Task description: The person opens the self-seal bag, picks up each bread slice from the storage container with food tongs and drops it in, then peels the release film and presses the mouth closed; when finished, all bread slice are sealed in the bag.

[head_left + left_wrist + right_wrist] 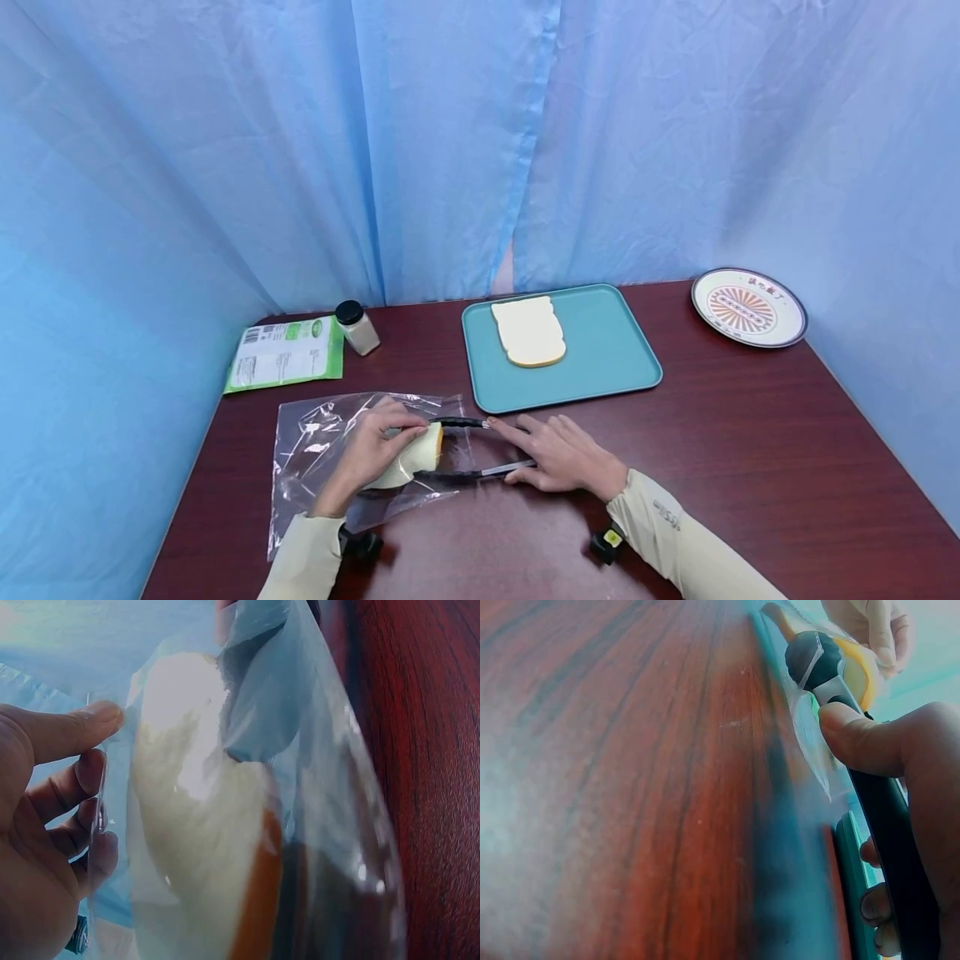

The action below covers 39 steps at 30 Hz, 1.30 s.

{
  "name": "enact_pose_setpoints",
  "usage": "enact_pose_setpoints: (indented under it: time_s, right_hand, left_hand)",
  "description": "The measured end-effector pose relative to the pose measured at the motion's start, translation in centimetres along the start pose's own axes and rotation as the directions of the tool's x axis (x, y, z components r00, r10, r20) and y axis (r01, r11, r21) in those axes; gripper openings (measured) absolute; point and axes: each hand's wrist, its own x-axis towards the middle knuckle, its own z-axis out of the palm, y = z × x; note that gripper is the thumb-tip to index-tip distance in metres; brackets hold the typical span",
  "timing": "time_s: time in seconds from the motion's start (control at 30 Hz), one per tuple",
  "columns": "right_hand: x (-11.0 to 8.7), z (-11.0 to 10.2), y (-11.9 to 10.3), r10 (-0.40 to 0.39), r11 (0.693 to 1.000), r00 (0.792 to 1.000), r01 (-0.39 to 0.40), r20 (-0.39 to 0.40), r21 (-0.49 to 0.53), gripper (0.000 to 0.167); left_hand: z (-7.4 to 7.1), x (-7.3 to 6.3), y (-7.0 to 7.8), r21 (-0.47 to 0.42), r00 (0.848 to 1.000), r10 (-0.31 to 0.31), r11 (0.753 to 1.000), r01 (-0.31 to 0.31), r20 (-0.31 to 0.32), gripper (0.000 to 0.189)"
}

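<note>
My left hand (378, 442) pinches the edge of a clear plastic bag (307, 442) between thumb and fingers; the left wrist view shows that hand (45, 795) at the film. A white bread slice (202, 787) with an orange-brown crust sits inside the bag, seen through the film. My right hand (562, 458) holds a pair of tongs (457, 477) with metal arms and black tips. Those tips reach the bag's mouth, one along each side of the slice. In the right wrist view, the thumb of my right hand (930, 757) presses along one tong arm.
Behind the bag, a teal tray (600, 333) carries another bread slice (529, 331). A patterned plate (783, 308) lies at the far right. To the back left are a black-capped jar (362, 333) and a green-and-white packet (285, 354). Blue curtains (450, 150) border the table (750, 433).
</note>
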Motion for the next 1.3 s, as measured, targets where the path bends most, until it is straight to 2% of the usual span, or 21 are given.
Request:
enact_pose_setpoints:
  time_s: [0.23, 0.37, 0.7, 0.87, 1.07, 1.3]
  right_hand:
    - [-0.4, 0.0, 0.2, 0.010, 1.000, 1.000, -0.010, 0.009, 0.005, 0.079]
    - [-0.8, 0.0, 0.4, 0.000, 1.000, 1.000, 0.000, -0.011, -0.003, 0.080]
    - [-0.7, 0.1, 0.8, -0.017, 1.000, 0.999, 0.017, -0.035, -0.002, 0.080]
    - [-0.3, 0.0, 0.5, -0.018, 1.000, 1.000, 0.018, -0.007, -0.007, 0.079]
    - [0.1, 0.0, 0.3, -0.003, 1.000, 0.999, 0.003, 0.045, -0.006, 0.078]
    - [0.1, 0.0, 0.2, 0.002, 1.000, 0.998, -0.001, 0.062, -0.022, 0.080]
  left_hand:
    - [-0.1, -0.1, -0.1, 0.041, 0.999, -0.032, 0.999, 0.031, 0.005, 0.011]
    - [-0.2, -0.2, -0.2, 0.050, 0.999, -0.047, 0.998, 0.047, 0.003, 0.012]
    - [-0.1, 0.1, -0.2, 0.008, 1.000, -0.003, 1.000, 0.003, -0.007, 0.011]
    - [0.1, 0.2, 0.0, -0.014, 1.000, 0.003, 1.000, -0.003, 0.014, 0.011]
    - [0.4, 0.3, 0.2, 0.009, 1.000, 0.006, 1.000, -0.006, 0.013, 0.012]
    - [0.2, 0.4, 0.5, 0.027, 1.000, -0.004, 1.000, 0.004, 0.011, 0.011]
